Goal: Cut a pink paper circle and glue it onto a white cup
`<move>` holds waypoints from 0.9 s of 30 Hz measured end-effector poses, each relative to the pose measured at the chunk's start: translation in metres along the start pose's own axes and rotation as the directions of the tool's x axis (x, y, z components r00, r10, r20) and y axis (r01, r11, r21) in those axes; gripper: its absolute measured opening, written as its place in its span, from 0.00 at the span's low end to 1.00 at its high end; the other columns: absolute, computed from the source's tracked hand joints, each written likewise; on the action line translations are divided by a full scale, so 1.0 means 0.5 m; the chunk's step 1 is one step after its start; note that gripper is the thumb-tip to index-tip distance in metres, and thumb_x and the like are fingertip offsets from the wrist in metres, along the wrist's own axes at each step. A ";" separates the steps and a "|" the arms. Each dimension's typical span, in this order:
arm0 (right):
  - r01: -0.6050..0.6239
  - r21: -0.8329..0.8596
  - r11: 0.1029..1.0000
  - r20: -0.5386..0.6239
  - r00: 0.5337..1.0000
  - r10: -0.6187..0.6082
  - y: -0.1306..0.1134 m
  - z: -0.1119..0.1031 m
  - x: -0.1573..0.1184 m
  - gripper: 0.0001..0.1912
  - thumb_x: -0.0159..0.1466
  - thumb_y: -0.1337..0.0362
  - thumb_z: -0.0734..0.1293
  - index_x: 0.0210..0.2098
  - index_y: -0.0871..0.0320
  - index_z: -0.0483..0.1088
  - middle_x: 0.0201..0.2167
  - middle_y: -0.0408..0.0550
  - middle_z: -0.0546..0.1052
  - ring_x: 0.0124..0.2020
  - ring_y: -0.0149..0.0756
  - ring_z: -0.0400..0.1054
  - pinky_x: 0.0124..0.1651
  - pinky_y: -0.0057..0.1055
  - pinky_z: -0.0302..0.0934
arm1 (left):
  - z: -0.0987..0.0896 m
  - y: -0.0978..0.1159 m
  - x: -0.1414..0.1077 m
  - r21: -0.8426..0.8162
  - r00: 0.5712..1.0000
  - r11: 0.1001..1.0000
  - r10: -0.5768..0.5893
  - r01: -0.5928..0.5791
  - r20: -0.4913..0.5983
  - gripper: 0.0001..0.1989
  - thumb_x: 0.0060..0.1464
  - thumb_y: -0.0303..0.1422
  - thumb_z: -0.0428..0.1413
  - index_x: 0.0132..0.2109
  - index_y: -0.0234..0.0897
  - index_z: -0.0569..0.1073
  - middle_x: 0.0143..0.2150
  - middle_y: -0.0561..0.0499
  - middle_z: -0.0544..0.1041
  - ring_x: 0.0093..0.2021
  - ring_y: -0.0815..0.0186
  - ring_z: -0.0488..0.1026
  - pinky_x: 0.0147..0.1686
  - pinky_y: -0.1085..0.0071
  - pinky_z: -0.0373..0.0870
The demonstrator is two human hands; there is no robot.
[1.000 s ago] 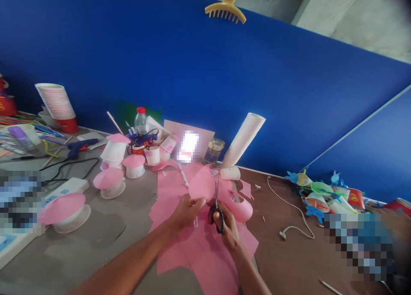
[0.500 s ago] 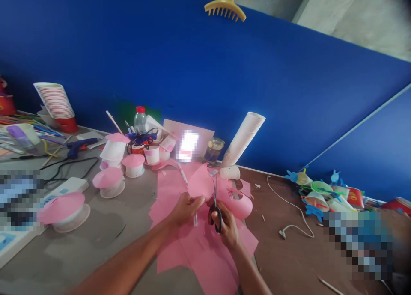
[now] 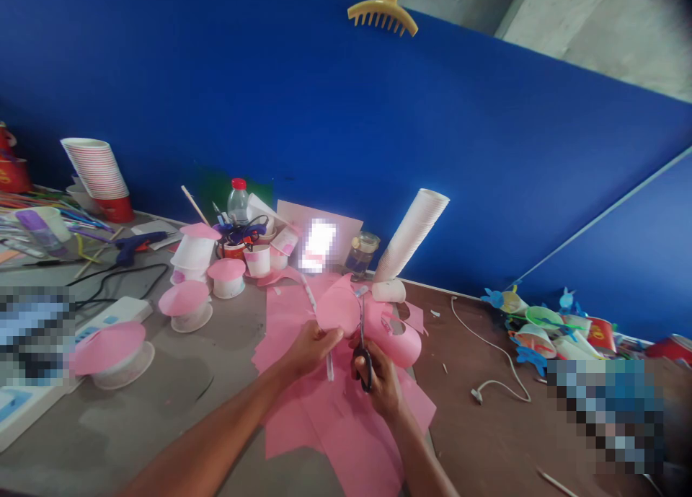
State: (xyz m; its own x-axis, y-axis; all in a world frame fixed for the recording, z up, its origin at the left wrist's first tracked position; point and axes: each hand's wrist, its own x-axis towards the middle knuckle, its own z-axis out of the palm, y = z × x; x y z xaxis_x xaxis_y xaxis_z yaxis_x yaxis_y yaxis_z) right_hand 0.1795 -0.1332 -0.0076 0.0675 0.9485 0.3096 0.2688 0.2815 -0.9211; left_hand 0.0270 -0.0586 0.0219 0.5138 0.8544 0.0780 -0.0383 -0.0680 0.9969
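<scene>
Pinched in my left hand [image 3: 313, 347] is a rounded piece of pink paper [image 3: 338, 311], held up over the table with a pointed bit along its top edge. My right hand [image 3: 383, 378] is closed round the black handles of a pair of scissors [image 3: 366, 363]. Their blades point away from me, close along the right edge of the rounded piece. To the right of the blades curls a pink paper offcut [image 3: 403, 342]. Beneath both hands lie overlapping pink paper sheets [image 3: 346, 439].
Pink-topped paper cups [image 3: 184, 298] stand on the left beside a white power strip [image 3: 122, 317]. A glue gun [image 3: 135, 246] lies behind them. A tilted stack of white cups [image 3: 414, 230] leans at the back. A white cable [image 3: 505, 345] and blue-trimmed cups [image 3: 535, 338] are on the right.
The view has shifted very slightly. The curled offcut right of the scissors has moved a little to the left; both hands keep nearly the same place and grip.
</scene>
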 end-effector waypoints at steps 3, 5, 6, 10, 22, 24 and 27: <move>-0.026 0.006 1.000 0.012 1.000 0.026 0.004 0.000 -0.001 0.21 0.63 0.46 0.60 0.39 0.59 0.66 0.20 0.40 0.64 0.20 0.28 0.58 0.22 0.24 0.55 | -0.003 0.004 0.000 0.033 0.998 0.998 0.049 -0.050 0.025 0.14 0.51 0.38 0.52 0.22 0.35 0.64 0.19 0.57 0.56 0.24 0.71 0.55 0.23 0.74 0.52; -0.042 0.019 0.999 0.018 0.999 0.042 0.005 0.000 -0.002 0.21 0.63 0.46 0.60 0.39 0.59 0.66 0.21 0.40 0.63 0.20 0.27 0.57 0.22 0.24 0.54 | -0.005 0.006 0.000 0.054 0.998 0.997 0.052 -0.054 0.035 0.15 0.52 0.37 0.50 0.21 0.36 0.60 0.19 0.57 0.53 0.23 0.72 0.51 0.23 0.73 0.50; -0.046 0.022 0.999 0.019 0.999 0.046 0.006 0.001 -0.002 0.21 0.63 0.46 0.60 0.39 0.59 0.66 0.20 0.39 0.63 0.19 0.27 0.57 0.21 0.24 0.54 | -0.006 0.006 0.000 0.064 0.998 0.997 0.050 -0.052 0.043 0.15 0.52 0.37 0.49 0.21 0.36 0.58 0.19 0.58 0.51 0.23 0.72 0.50 0.23 0.73 0.48; -0.048 0.013 0.999 0.032 0.998 0.048 0.005 0.001 -0.002 0.22 0.62 0.45 0.60 0.38 0.59 0.65 0.20 0.39 0.63 0.19 0.26 0.55 0.21 0.23 0.52 | -0.014 0.002 0.003 0.118 0.997 0.992 0.037 -0.044 0.061 0.16 0.53 0.36 0.47 0.21 0.38 0.52 0.21 0.58 0.47 0.24 0.73 0.46 0.23 0.72 0.46; -0.028 -0.029 0.999 0.019 0.999 0.029 0.010 0.002 -0.003 0.21 0.63 0.46 0.60 0.38 0.59 0.66 0.20 0.40 0.64 0.20 0.27 0.56 0.20 0.23 0.53 | -0.019 0.007 0.003 0.120 0.996 0.992 0.036 -0.045 0.079 0.16 0.52 0.35 0.47 0.22 0.39 0.48 0.22 0.58 0.45 0.24 0.73 0.43 0.23 0.71 0.41; -0.031 -0.027 0.999 0.028 0.999 0.032 0.010 0.002 -0.002 0.22 0.63 0.46 0.59 0.38 0.60 0.66 0.20 0.40 0.64 0.19 0.26 0.55 0.20 0.23 0.52 | -0.020 0.009 0.003 0.102 0.996 0.994 0.040 -0.048 0.084 0.16 0.52 0.35 0.47 0.22 0.39 0.48 0.22 0.58 0.45 0.24 0.73 0.43 0.23 0.71 0.41; -0.038 -0.023 0.999 0.020 0.999 0.038 0.006 0.003 -0.002 0.23 0.62 0.44 0.59 0.37 0.60 0.67 0.20 0.40 0.63 0.19 0.27 0.55 0.20 0.24 0.52 | -0.022 0.007 0.004 0.089 0.996 0.995 0.035 -0.042 0.084 0.17 0.52 0.34 0.47 0.22 0.39 0.48 0.21 0.58 0.45 0.23 0.73 0.42 0.23 0.70 0.40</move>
State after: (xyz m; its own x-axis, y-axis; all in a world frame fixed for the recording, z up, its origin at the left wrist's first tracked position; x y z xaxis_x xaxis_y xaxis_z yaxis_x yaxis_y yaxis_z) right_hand 0.1788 -0.1331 -0.0109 0.0584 0.9612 0.2695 0.2878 0.2423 -0.9265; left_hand 0.0185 -0.0517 0.0256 0.5822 0.8053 0.1120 0.0166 -0.1495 0.9886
